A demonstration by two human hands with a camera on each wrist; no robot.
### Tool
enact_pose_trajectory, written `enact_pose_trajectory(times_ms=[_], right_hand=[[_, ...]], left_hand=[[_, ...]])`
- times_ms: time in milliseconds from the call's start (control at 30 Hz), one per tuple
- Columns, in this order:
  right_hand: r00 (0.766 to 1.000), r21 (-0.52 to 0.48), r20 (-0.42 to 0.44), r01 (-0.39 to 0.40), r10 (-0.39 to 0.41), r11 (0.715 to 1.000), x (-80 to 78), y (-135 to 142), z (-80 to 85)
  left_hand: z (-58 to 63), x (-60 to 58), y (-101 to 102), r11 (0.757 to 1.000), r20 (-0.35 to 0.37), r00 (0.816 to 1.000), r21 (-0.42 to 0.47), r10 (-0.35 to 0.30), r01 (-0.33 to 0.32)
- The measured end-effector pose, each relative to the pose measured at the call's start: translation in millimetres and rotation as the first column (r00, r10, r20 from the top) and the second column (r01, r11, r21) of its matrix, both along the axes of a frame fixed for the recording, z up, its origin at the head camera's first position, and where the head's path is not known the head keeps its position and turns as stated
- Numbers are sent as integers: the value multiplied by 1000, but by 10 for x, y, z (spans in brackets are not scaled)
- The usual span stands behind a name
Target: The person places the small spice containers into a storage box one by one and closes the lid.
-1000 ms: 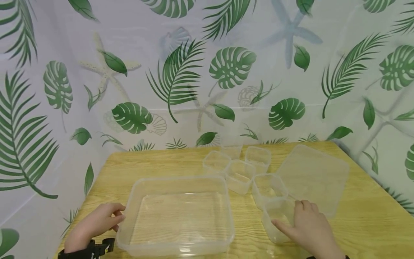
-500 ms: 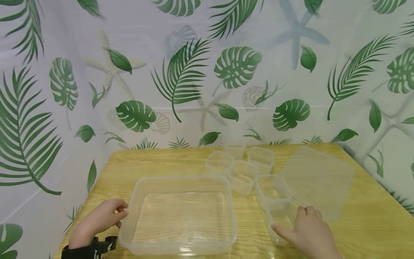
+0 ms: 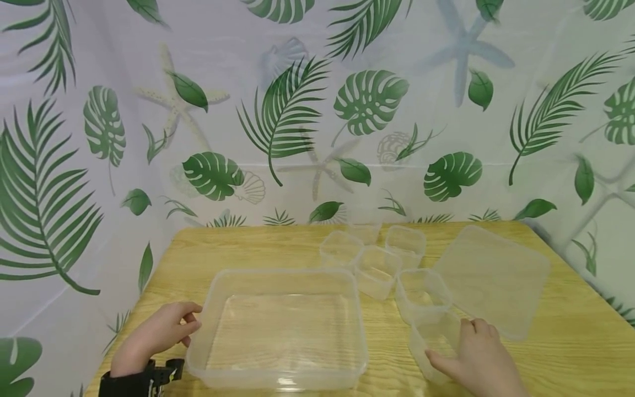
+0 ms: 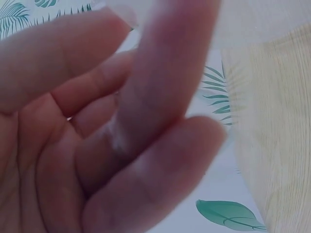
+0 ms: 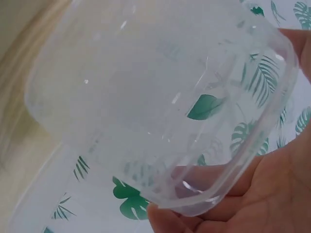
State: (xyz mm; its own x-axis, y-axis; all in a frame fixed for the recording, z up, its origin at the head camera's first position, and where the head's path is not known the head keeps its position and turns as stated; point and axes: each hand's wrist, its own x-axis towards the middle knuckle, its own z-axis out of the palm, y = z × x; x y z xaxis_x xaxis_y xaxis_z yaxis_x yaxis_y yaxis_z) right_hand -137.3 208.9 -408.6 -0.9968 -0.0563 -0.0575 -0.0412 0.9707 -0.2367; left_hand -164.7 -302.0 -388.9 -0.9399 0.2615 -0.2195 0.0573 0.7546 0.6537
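From your head camera, the large clear rectangular tub (image 3: pixel 278 380) sits on the wood-grain counter (image 3: pixel 248 248) between your hands. Your left hand (image 3: pixel 171 328) is at the tub's left wall, its fingers (image 3: pixel 186 331) loosely bent with the tips right against or just beside that wall; you cannot tell which from here. A black strap (image 3: pixel 126 383) wraps that wrist. Your right hand (image 3: pixel 478 355), right of the tub, holds the nearest small clear container (image 3: pixel 434 333): your thumb (image 3: pixel 441 364) lies on the near part of its rim and your fingers on its right side, so the container sits between them. Beyond it, and right of the tub's far corner, a second small container (image 3: pixel 421 292) stands close by, then four more small containers (image 3: pixel 378 270) in a cluster past the tub's far right corner. A translucent flat lid (image 3: pixel 496 281) lies farther right of the tub than the held container. A leaf-printed sheet (image 3: pixel 364 105) rises behind the tub.

From your left wrist camera, your fingers fill much of the view, relaxed and slightly curled; translucent plastic crosses the top, by the upper finger, whose tip is out of frame.

From your right wrist camera, the held container shows large and see-through, its rim caught between your thumb and your curled fingers.
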Motion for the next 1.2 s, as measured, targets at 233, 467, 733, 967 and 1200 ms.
enact_pose_trajectory(times_ms=[233,467,733,967,1200], right_hand=[[978,-79,-204,-59,42,995,113,-140,280],[765,-81,-623,-270,163,959,90,-473,684],[725,-97,-606,-476,327,874,-68,-878,929],[626,-51,-577,-668,524,742,-340,-1172,837],[567,-52,-404,-798,718,600,-550,-1356,614]], left_hand=[[65,15,-18,1000,11,1000,-8,7,-7],[81,22,-53,999,14,999,-40,32,-31],[58,12,-7,999,10,1000,-21,29,-29],[52,15,7,999,20,999,-22,30,-29],[38,7,17,1000,23,1000,-17,11,-11]])
